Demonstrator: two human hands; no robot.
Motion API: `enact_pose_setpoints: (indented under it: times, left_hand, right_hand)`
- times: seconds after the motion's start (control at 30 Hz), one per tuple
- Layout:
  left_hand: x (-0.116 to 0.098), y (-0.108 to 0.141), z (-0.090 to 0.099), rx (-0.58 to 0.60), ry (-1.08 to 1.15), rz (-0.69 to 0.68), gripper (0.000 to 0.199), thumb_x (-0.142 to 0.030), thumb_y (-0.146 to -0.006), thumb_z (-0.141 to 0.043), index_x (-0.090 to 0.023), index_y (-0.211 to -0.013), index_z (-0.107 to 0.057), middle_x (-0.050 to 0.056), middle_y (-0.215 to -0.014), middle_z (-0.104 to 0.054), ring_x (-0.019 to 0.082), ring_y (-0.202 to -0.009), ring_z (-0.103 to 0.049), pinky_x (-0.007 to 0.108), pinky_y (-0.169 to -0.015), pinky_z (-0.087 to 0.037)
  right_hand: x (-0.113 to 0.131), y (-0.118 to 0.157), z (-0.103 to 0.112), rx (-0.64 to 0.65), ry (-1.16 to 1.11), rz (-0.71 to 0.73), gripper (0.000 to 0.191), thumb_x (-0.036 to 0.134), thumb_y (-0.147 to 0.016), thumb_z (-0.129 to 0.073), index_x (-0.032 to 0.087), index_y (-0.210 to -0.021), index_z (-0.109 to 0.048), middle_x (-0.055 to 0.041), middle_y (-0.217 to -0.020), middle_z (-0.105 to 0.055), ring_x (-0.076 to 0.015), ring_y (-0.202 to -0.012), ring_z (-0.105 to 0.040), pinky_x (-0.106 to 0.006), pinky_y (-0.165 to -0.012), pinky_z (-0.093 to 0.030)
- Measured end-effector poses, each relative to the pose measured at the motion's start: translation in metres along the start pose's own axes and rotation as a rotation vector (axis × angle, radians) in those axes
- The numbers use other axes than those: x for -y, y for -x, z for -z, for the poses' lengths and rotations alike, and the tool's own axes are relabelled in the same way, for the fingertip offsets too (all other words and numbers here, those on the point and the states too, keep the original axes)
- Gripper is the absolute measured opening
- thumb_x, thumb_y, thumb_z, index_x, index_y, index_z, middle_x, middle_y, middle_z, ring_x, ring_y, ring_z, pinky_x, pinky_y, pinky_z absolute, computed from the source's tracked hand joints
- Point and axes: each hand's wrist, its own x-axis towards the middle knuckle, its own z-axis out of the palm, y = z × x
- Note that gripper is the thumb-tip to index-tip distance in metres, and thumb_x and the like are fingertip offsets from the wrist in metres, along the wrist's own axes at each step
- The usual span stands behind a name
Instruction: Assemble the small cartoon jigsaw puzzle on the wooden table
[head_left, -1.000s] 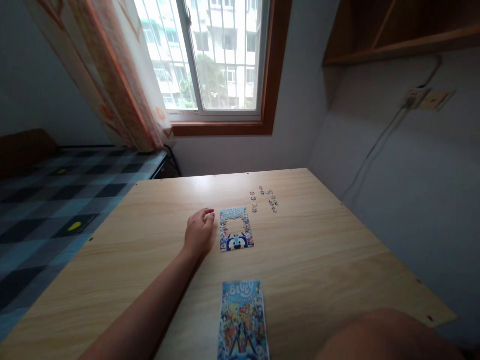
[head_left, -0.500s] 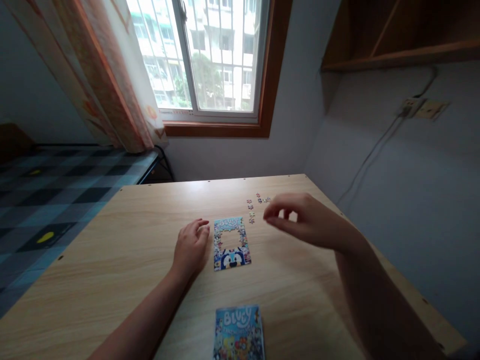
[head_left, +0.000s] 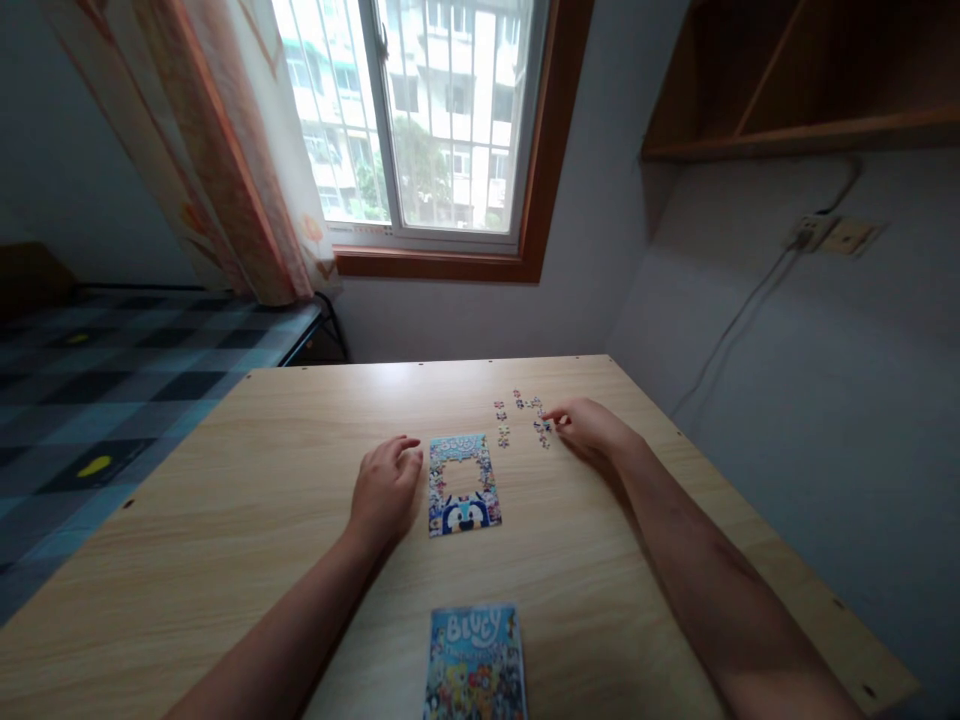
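Note:
A partly filled jigsaw puzzle (head_left: 465, 515) lies flat on the table, with an opening in its middle and a blue dog face at its near end. My left hand (head_left: 386, 488) rests just left of it, palm down, fingers stretched out and holding nothing. Farther off to the right, my right hand (head_left: 592, 425) is down at a loose group of small puzzle pieces (head_left: 541, 430). Its fingertips are brought together over one piece at the group's right edge; how firmly it is gripped is hard to see. More loose pieces (head_left: 503, 436) lie between puzzle and right hand.
The puzzle's box (head_left: 476, 665), printed "Bluey", stands at the near edge of the wooden table (head_left: 247, 520). A bed with a checked cover (head_left: 150, 340) is on the left. Beyond are a curtain (head_left: 247, 200) and a barred window; a wall shelf (head_left: 810, 135) hangs on the right.
My right hand has come down from above the table onto the loose pieces, uncovering several of them. The left hand stays beside the puzzle. The view has shifted slightly.

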Motion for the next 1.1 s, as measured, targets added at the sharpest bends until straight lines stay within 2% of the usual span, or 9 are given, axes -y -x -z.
enact_pose_setpoints:
  times: [0.13,0.37,0.53,0.77,0.93,1.0,1.1]
  left_hand:
    - [0.000,-0.001,-0.001,0.000,-0.001,-0.008,0.037,-0.044,-0.089,-0.046,-0.022,-0.104,-0.072,0.010,-0.118,-0.073,0.031,-0.118,-0.061,0.047,-0.108,-0.044]
    - [-0.002,0.002,-0.003,-0.012,0.003,-0.007,0.037,-0.041,-0.090,-0.046,-0.020,-0.105,-0.072,0.012,-0.117,-0.073,0.031,-0.117,-0.061,0.047,-0.108,-0.044]
    - [-0.004,0.003,-0.004,-0.006,-0.006,-0.011,0.034,-0.039,-0.091,-0.047,-0.020,-0.106,-0.072,0.012,-0.118,-0.072,0.031,-0.118,-0.060,0.046,-0.108,-0.043]
    - [-0.011,0.003,-0.007,0.034,-0.004,-0.003,0.029,-0.031,-0.092,-0.052,-0.017,-0.108,-0.071,0.012,-0.119,-0.071,0.030,-0.118,-0.059,0.046,-0.110,-0.041]
    - [-0.009,0.001,-0.012,-0.004,0.016,-0.048,0.023,-0.029,-0.093,-0.055,-0.018,-0.106,-0.071,0.011,-0.117,-0.072,0.029,-0.115,-0.060,0.047,-0.108,-0.042]
    - [-0.010,0.002,-0.012,-0.037,0.025,-0.093,0.020,-0.028,-0.092,-0.058,-0.018,-0.105,-0.071,0.011,-0.116,-0.072,0.029,-0.113,-0.061,0.048,-0.106,-0.043]
    - [-0.018,0.007,-0.010,-0.089,0.061,-0.221,0.018,-0.024,-0.091,-0.060,-0.019,-0.104,-0.071,0.011,-0.116,-0.072,0.026,-0.112,-0.061,0.047,-0.103,-0.046]
  right_hand:
    - [0.000,-0.001,-0.003,0.013,0.080,0.041,0.037,0.018,-0.089,-0.060,0.031,-0.120,-0.076,-0.0042,-0.108,-0.078,-0.0174,-0.090,-0.069,-0.022,-0.075,-0.044]
    - [-0.004,-0.001,0.003,0.031,0.165,-0.056,0.020,0.030,-0.084,-0.070,0.026,-0.101,-0.081,-0.0049,-0.099,-0.078,-0.0198,-0.088,-0.068,-0.025,-0.070,-0.042]
    - [-0.013,-0.002,0.007,0.118,0.085,-0.130,0.016,0.031,-0.080,-0.074,0.019,-0.088,-0.079,-0.0067,-0.086,-0.076,-0.0192,-0.078,-0.067,-0.026,-0.063,-0.042]
    - [-0.026,0.002,0.011,0.301,-0.108,-0.273,0.017,0.029,-0.088,-0.071,0.012,-0.090,-0.071,-0.0059,-0.072,-0.069,-0.0109,-0.056,-0.056,-0.024,-0.054,-0.038]
    - [-0.030,0.004,0.024,0.364,-0.159,-0.169,0.025,0.038,-0.082,-0.078,0.014,-0.085,-0.069,-0.0033,-0.071,-0.064,-0.0086,-0.056,-0.049,-0.023,-0.051,-0.032]
    - [-0.022,0.007,0.031,0.330,-0.192,-0.124,0.030,0.043,-0.078,-0.080,0.016,-0.081,-0.068,-0.0030,-0.071,-0.063,-0.0095,-0.056,-0.046,-0.024,-0.049,-0.030]
    - [0.005,0.014,0.037,0.310,-0.298,-0.012,0.033,0.047,-0.074,-0.081,0.018,-0.085,-0.069,-0.0044,-0.076,-0.066,-0.0109,-0.059,-0.047,-0.025,-0.048,-0.029]
